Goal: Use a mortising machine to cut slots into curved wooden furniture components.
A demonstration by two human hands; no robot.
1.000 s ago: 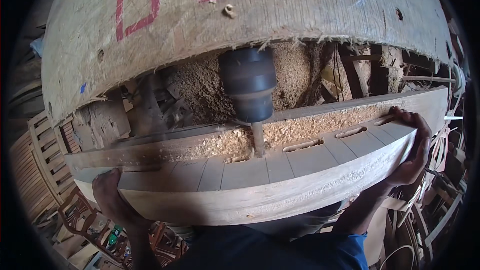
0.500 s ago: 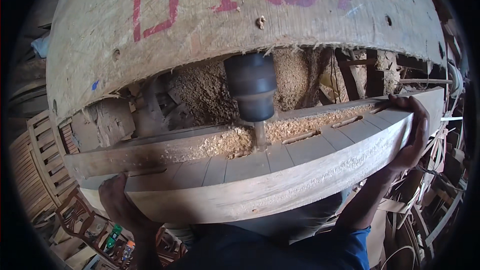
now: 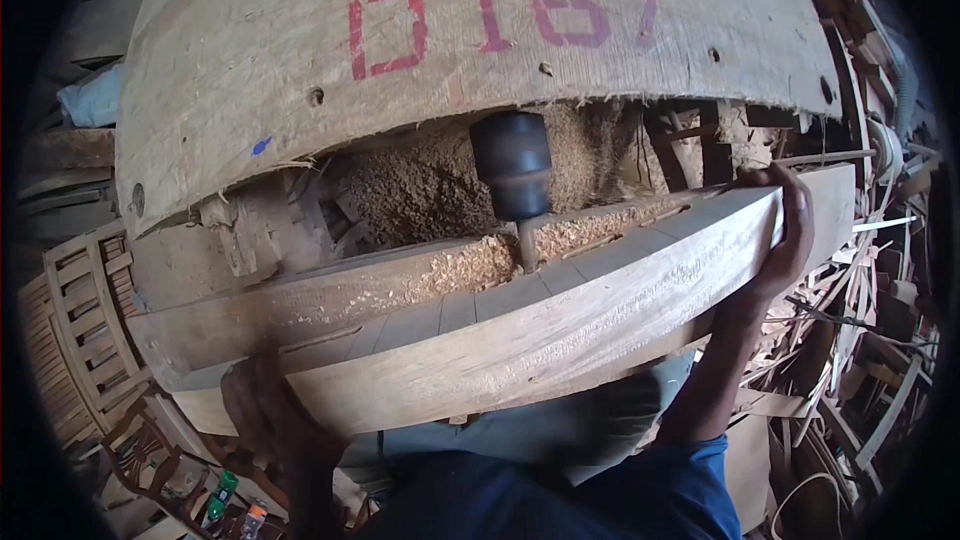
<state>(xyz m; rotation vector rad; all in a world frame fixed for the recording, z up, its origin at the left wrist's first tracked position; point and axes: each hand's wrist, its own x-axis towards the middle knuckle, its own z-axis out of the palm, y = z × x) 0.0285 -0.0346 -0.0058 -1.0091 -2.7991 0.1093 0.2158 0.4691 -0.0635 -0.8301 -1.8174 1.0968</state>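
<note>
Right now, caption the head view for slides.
Left hand and right hand holding curved pale wooden beam near black cylindrical chuck.

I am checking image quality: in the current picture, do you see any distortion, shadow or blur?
Head view: black corners and bent outer edges come with the fisheye lens; head view: the left hand is dim, in shade, while the wooden piece is brighter toward the right; head view: the chuck looks slightly soft, cause unclear.

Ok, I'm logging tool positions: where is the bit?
In the head view, just right of centre, the bit is below the black chuck, its tip at the beam beside wood shavings.
</note>
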